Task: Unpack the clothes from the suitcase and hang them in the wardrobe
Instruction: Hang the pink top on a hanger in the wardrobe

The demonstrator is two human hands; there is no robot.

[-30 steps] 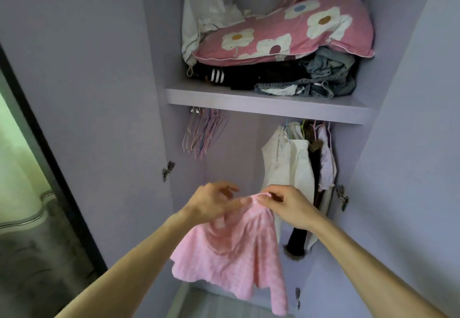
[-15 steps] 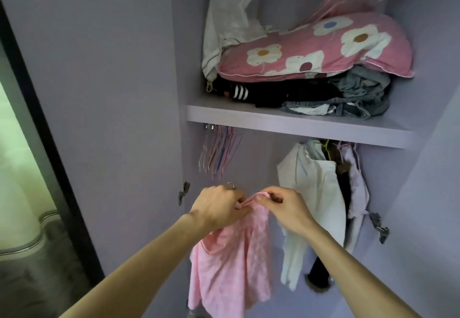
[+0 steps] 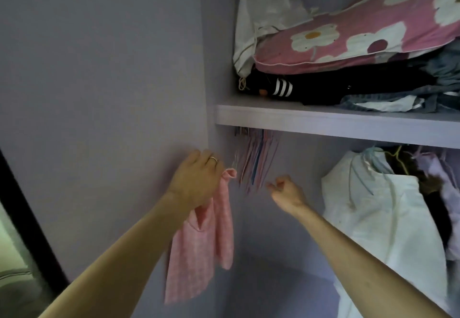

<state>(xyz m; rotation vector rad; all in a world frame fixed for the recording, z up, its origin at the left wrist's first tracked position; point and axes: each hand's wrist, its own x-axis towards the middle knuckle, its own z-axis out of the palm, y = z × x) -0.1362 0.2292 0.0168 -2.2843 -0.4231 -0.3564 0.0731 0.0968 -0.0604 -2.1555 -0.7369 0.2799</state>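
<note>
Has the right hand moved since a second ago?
Yes. The right hand has left the pink garment, now held by the left hand alone, and moved closer to the empty hangers under the shelf.

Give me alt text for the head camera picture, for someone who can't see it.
The left hand holds a pink garment up inside a wardrobe while the right hand, fingers curled, reaches toward bare hangers under the shelf. White clothes hang at right; a flowered pillow tops the pile on the shelf.
</note>
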